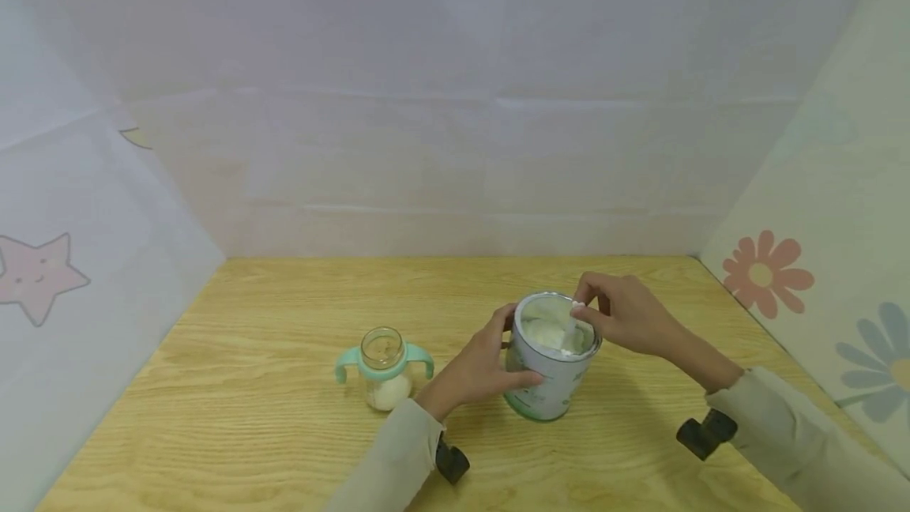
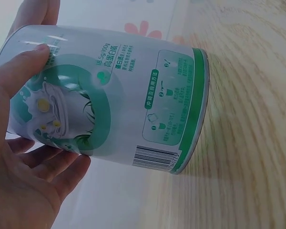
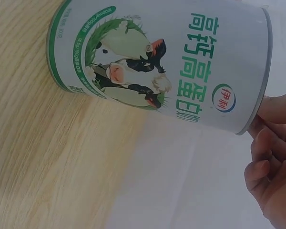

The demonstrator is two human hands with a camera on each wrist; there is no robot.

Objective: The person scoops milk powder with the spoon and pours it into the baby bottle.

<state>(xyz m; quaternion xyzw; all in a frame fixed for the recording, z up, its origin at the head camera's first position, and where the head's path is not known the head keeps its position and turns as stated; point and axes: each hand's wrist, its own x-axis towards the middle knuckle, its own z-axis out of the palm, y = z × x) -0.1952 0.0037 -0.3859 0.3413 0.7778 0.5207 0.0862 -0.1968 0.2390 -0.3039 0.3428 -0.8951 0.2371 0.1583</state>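
Note:
A white and green milk powder can (image 1: pixel 546 387) stands with its top off, pale powder (image 1: pixel 543 333) showing inside. My left hand (image 1: pixel 475 366) grips its side, thumb across the front and fingers around the far left; the left wrist view shows the hand (image 2: pixel 26 186) curved around the printed wall (image 2: pixel 124 100). At the right rim, my right hand (image 1: pixel 629 318) pinches the white handle of a scoop (image 1: pixel 572 330) that reaches down into the powder. A cow picture and green lettering cover the can (image 3: pixel 152 71) in the right wrist view, with the curled fingers (image 3: pixel 269 148) near the rim.
Left of the can, a clear baby bottle (image 1: pixel 389 393) with mint-green handles stands uncapped, pale powder in its lower part. Both stand on a wood-grain table (image 1: pixel 249 385). White printed sheets (image 1: pixel 455 156) enclose the table at the back and sides.

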